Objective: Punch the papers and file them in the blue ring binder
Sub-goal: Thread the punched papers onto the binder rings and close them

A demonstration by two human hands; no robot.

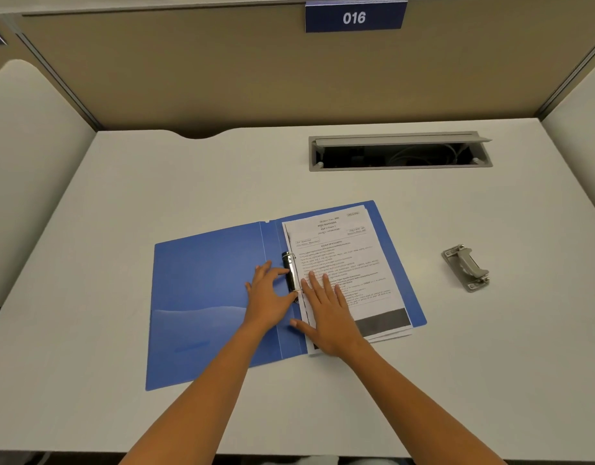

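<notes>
The blue ring binder [209, 297] lies open flat on the white desk. A stack of printed papers [349, 263] sits on its right half, threaded on the ring mechanism [290, 270] at the spine. My left hand [269, 293] rests on the left cover, its index finger and thumb touching the black ring mechanism. My right hand [326, 310] lies flat with straight fingers, pressing the papers' left edge down. The grey hole punch [466, 267] stands apart on the desk to the right, untouched.
A grey cable tray [400, 152] with its lid raised is sunk in the desk at the back right. A beige partition [222, 72] with a blue "016" sign [354, 17] closes the back. White side panels flank the desk [155, 182].
</notes>
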